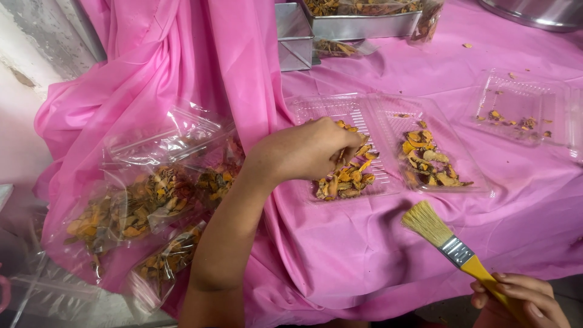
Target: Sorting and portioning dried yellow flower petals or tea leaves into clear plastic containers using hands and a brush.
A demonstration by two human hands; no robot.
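Dried orange-yellow root slices (345, 181) are lying heaped in the left half of a clear hinged plastic clamshell tray (379, 109) that is sitting open on a pink cloth-covered table (340, 243). The left hand (310, 149) is reaching over that half, its fingers bunched together and pinching at the slices just at the top of the heap; exactly which piece it is gripping is hidden under the knuckles. A second heap of similar slices (428, 161) is resting in the right half of the same tray. Near the bottom right corner, the right hand (525, 300) is closing around the yellow handle of a flat paintbrush with pale bristles and a metal ferrule (446, 240), holding it tilted with the bristles pointing up and left, near the tray but apart from it. Further right, another clear plastic tray (522, 106) is holding only a few scattered crumbs. On the left, several clear plastic bags filled with the same dried slices (139, 200) are lying on the bunched pink cloth. At the top, a rectangular metal tin (358, 25) is holding more dried pieces, with a smaller metal box (294, 36) just beside it and the rim of a large metal bowl (534, 12) showing in the upper right corner.
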